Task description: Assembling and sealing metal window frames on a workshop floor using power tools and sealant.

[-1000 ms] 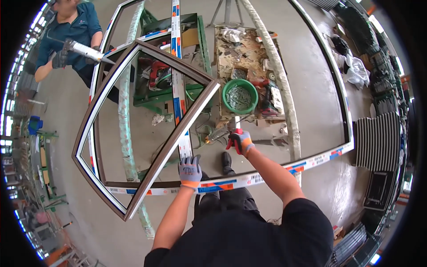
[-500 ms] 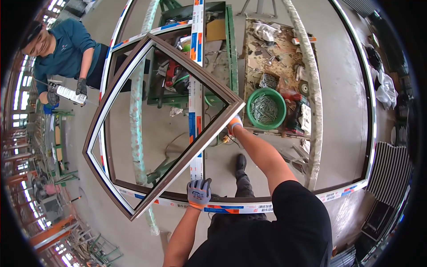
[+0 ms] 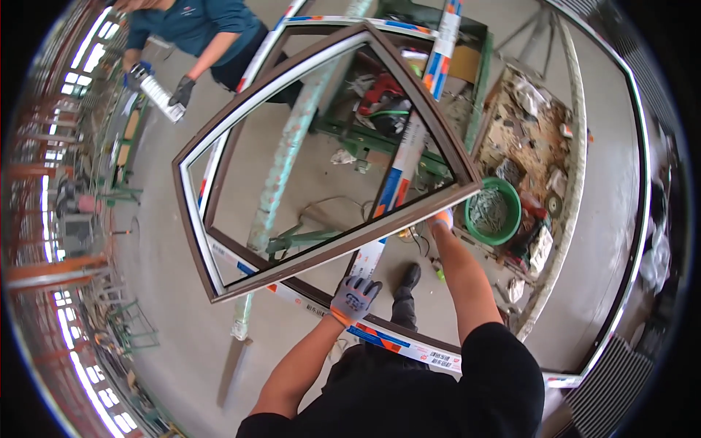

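A brown window sash (image 3: 347, 239) with a pale inner edge is held aslant above a larger window frame (image 3: 398, 343) covered in printed protective film. My right hand (image 3: 441, 219), gloved, grips the sash's lower edge near its right corner; most of its fingers are hidden behind the profile. My left hand (image 3: 355, 298), in a grey glove with an orange cuff, is closed over the larger frame where its filmed crossbar (image 3: 391, 193) meets the near rail. Through the sash's opening the crossbar and floor show.
A co-worker (image 3: 208, 33) at the upper left holds a sealant gun with a white tube (image 3: 162, 98). Wrapped support bars (image 3: 288, 160) run beneath the frame. A green bowl (image 3: 517, 212) of screws sits on a littered bench (image 3: 540, 139), beside a green tool cart (image 3: 478, 87).
My view has turned, so the sash, frame and bench appear rotated clockwise and farther right. Both hands keep their holds. The co-worker appears higher in the picture.
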`<state>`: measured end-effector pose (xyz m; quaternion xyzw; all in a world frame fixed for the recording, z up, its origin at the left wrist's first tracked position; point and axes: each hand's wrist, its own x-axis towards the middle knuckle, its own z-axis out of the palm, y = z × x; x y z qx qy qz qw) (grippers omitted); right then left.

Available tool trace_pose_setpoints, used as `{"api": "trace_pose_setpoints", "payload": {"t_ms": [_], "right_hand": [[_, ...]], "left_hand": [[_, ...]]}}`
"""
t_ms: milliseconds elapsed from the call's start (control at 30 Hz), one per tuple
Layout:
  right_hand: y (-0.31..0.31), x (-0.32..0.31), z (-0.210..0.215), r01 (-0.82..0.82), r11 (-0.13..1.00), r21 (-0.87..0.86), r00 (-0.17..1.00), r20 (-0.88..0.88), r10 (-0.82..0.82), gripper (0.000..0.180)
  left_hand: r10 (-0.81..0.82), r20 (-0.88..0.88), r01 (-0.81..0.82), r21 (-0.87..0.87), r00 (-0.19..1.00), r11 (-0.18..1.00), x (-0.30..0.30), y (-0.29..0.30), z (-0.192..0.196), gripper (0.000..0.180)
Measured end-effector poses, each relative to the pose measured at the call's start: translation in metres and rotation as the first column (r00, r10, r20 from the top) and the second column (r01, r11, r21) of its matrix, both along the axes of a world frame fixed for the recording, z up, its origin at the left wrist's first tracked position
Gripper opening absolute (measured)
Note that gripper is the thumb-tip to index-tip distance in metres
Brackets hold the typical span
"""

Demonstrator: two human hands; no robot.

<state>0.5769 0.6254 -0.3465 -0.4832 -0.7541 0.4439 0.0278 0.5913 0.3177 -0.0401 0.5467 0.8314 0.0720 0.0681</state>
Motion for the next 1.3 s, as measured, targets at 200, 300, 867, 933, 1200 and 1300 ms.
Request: {"api": "trace_pose_setpoints", "payload": {"t_ms": [200, 300, 867, 933, 1200, 1300], "right_hand": [[-0.004, 0.045, 0.115, -0.076, 0.988, 0.133, 0.967, 0.253, 0.040, 0.038], [-0.007, 0.072, 0.117, -0.072, 0.988, 0.135, 0.970, 0.239, 0.038, 0.046], [-0.218, 0.275, 0.289, -0.193, 0.906, 0.377, 0.981, 0.060, 0.184, 0.023], [-0.227, 0.278, 0.292, -0.138, 0.851, 0.507, 0.987, 0.003, 0.158, 0.021], [-0.234, 0.254, 0.305, -0.063, 0.848, 0.526, 0.988, 0.155, -0.023, 0.023], [-0.239, 0.248, 0.311, -0.059, 0.870, 0.490, 0.982, 0.186, -0.038, 0.023]], "left_hand": [[-0.008, -0.055, 0.010, 0.029, 0.998, 1.000, 0.004, 0.008, 0.002, 0.022], [-0.009, -0.065, 0.013, 0.054, 0.998, 0.998, 0.006, 0.010, 0.002, 0.023], [0.091, 0.275, -0.190, 0.360, 0.957, 0.914, 0.060, -0.089, 0.024, 0.031], [0.081, 0.361, -0.258, 0.475, 0.929, 0.841, 0.075, -0.139, 0.033, 0.029], [0.525, 0.507, -0.664, 0.132, 0.683, 0.736, 0.086, -0.376, -0.046, 0.023], [0.694, 0.469, -0.768, -0.049, 0.547, 0.638, 0.089, -0.455, -0.089, 0.022]]}}
